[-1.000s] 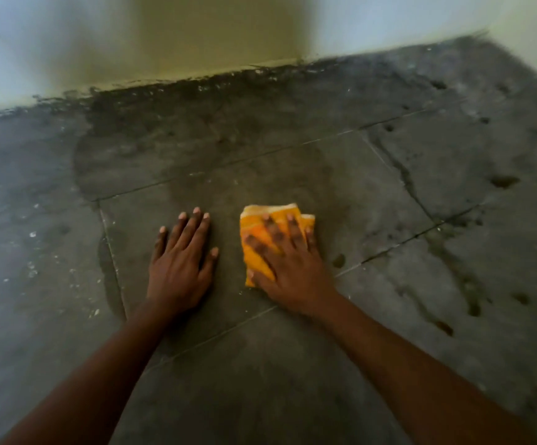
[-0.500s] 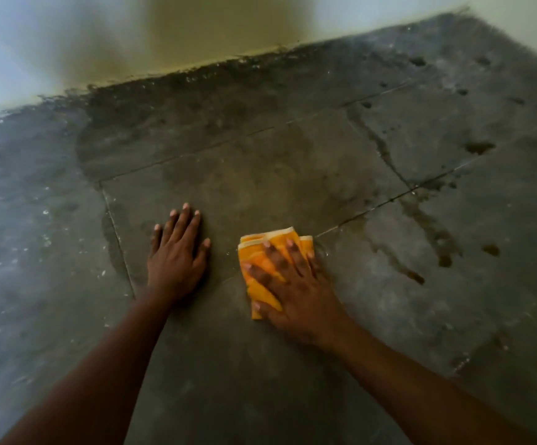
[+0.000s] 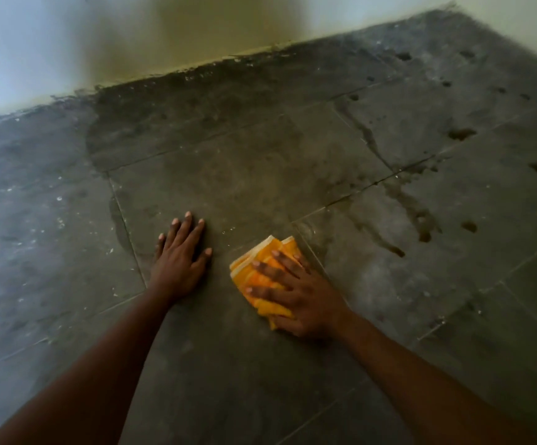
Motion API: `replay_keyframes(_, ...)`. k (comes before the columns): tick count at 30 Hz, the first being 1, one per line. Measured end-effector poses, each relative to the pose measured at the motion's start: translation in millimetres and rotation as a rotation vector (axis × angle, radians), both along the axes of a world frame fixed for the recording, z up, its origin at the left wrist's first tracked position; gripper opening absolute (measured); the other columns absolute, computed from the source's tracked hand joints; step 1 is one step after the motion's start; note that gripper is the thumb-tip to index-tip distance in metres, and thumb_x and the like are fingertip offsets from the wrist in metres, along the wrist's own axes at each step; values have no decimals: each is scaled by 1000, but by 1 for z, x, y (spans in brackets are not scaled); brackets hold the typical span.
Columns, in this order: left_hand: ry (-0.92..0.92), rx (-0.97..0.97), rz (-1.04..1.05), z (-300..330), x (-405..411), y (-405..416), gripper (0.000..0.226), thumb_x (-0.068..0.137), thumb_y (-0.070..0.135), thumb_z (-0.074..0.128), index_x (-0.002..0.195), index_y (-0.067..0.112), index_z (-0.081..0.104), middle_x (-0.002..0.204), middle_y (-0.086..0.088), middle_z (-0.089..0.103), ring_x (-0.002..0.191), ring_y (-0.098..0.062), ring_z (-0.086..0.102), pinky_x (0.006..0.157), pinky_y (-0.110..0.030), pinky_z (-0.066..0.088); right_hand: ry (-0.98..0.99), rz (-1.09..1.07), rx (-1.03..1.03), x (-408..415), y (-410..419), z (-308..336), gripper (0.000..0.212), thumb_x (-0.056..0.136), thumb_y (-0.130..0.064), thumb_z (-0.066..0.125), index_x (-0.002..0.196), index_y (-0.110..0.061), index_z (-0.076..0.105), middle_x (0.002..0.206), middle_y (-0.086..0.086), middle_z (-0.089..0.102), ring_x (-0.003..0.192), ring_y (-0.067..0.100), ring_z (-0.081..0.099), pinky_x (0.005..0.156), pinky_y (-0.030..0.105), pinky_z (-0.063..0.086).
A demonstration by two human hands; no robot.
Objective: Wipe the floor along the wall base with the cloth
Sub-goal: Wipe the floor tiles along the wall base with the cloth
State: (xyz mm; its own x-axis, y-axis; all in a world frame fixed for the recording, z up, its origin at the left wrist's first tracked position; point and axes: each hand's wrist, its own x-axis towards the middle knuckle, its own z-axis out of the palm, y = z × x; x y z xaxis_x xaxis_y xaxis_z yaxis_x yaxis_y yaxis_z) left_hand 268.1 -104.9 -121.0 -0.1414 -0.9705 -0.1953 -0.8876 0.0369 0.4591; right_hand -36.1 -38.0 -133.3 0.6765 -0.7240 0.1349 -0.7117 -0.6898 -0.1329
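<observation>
A folded yellow and orange cloth (image 3: 260, 264) lies flat on the grey tiled floor (image 3: 260, 162). My right hand (image 3: 296, 293) presses down on it with spread, straight fingers and covers its near half. My left hand (image 3: 180, 255) rests palm-down on the bare tile just left of the cloth, fingers straight and close together, pointing toward the wall. The pale wall (image 3: 164, 36) meets the floor along a dark, grimy base line (image 3: 196, 67) well beyond both hands.
A darker wet patch spreads on the tiles between the hands and the wall. Dark drip spots (image 3: 424, 226) and streaks dot the floor to the right. White specks (image 3: 58, 220) are scattered over the tiles on the left.
My right hand has drawn the cloth back toward me and slightly rightward, away from the wall. My left hand has stayed planted on the same tile.
</observation>
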Motion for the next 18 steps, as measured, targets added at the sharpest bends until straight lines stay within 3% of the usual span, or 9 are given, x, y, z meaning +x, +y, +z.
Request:
replay_keyframes(2,16,33,-12,1,0,0,72,100,61,30,165,35,11,174,6,-11,159,-17,-17,127,-43,-11,10,-45,-22,-40,-2,-3,65,89,-57,57,151,-40,48,167,1,32,157,34,24,124,55,22)
replay_keyframes(6,0,37,22,1,-10,4,67,106,56,34,165,35,11,174,5,-11,160,-20,-19,126,-49,-14,-72,-612,115,-42,-15,12,64,85,-54,47,147,-39,52,164,3,40,152,42,30,114,67,32)
replay_keyframes(8,-20,53,42,3,-25,4,67,108,54,37,166,34,9,174,6,-13,159,-21,-21,125,-51,-17,-17,-461,85,-23,1,14,65,83,-50,49,147,-37,54,164,3,39,152,46,29,115,72,25)
replay_keyframes(10,-11,52,20,6,-43,5,72,103,57,38,166,35,9,174,6,-12,159,-19,-20,124,-51,-18,46,-212,54,-28,28,12,64,87,-49,53,151,-40,47,169,-2,29,157,40,18,123,66,14)
replay_keyframes(12,14,45,-47,7,-63,8,83,91,61,32,165,35,7,173,8,-13,158,-16,-20,124,-50,-18,44,-103,48,-50,54,13,59,96,-53,53,153,-42,44,171,-6,23,160,32,9,126,58,9)
replay_keyframes(15,8,10,-123,5,-91,11,85,87,61,30,165,36,7,173,9,-11,157,-13,-20,126,-49,-17,85,-205,86,-82,70,15,52,101,-61,43,151,-46,44,171,-9,23,160,25,9,123,58,21)
replay_keyframes(18,-3,-48,-125,2,-114,14,82,89,59,30,166,35,12,175,8,-4,160,-14,-14,125,-45,-17,45,-374,145,-100,78,28,55,98,-69,37,146,-46,49,169,-4,27,156,26,26,113,56,35)
